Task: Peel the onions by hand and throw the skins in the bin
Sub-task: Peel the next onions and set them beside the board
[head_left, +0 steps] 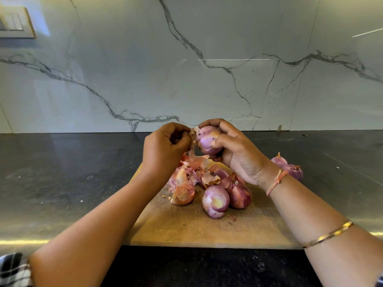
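Note:
My right hand [238,150] grips a purple onion [206,140] above the wooden board [186,226]. My left hand [165,150] pinches a strip of papery skin [192,146] that hangs from the onion's left side. Below, a heap of loose skins [196,175] lies on the board. In front of the heap rest a peeled onion [215,200] and an unpeeled one [239,195]. An orange skin shell [183,193] sits to their left. No bin is in view.
Two peeled onions [289,166] lie on the dark counter [62,172] right of the board, behind my right wrist. A marble wall [186,59] rises behind the counter, with a switch plate [14,23] at top left.

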`<state>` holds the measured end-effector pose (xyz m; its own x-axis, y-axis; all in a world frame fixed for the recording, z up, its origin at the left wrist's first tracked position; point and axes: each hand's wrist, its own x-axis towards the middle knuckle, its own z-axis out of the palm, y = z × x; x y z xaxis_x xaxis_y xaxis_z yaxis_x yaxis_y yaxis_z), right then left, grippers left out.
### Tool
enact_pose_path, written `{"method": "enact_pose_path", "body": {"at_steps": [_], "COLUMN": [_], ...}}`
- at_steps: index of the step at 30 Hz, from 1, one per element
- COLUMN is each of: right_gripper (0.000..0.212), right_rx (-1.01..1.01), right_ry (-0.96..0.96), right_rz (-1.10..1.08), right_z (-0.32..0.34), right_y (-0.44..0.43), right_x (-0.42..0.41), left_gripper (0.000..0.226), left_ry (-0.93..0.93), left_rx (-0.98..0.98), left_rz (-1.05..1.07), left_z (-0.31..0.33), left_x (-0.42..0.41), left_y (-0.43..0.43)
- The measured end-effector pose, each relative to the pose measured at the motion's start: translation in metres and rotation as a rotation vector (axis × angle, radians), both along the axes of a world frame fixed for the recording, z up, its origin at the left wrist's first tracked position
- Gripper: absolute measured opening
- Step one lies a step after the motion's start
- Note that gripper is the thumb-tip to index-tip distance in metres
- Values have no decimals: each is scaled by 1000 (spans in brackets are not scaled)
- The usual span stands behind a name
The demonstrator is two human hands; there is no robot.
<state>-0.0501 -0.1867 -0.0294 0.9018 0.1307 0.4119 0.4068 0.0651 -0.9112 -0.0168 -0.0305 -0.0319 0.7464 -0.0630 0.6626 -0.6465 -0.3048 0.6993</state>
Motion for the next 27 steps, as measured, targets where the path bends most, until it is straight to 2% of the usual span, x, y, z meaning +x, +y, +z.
{"method": "enact_pose_path", "body": {"at_steps": [8, 15, 19, 23, 27], "right_gripper": [41, 35, 33, 26, 26], "right_rx": [40, 51, 22, 22, 63], "right_ry": [40, 61, 46, 44, 59], "right_rz": [-1, -33, -33, -8, 7], "right_z": [3, 3, 1, 1, 2], "right_y": [-6, -4, -4, -1, -1], "right_x": [-1, 0, 0, -2, -3], "left_gripper": [17, 14, 25, 15, 7], "left_ry": [68, -16, -110, -207, -193], "left_rx": [49, 90, 92, 123, 123], "left_rz": [-4, -69, -86, -36, -13], "left_z": [-2, 1, 0, -1, 0], "left_x": [3, -9, -11, -11, -11], "left_y": [3, -1, -2, -3, -4]}}
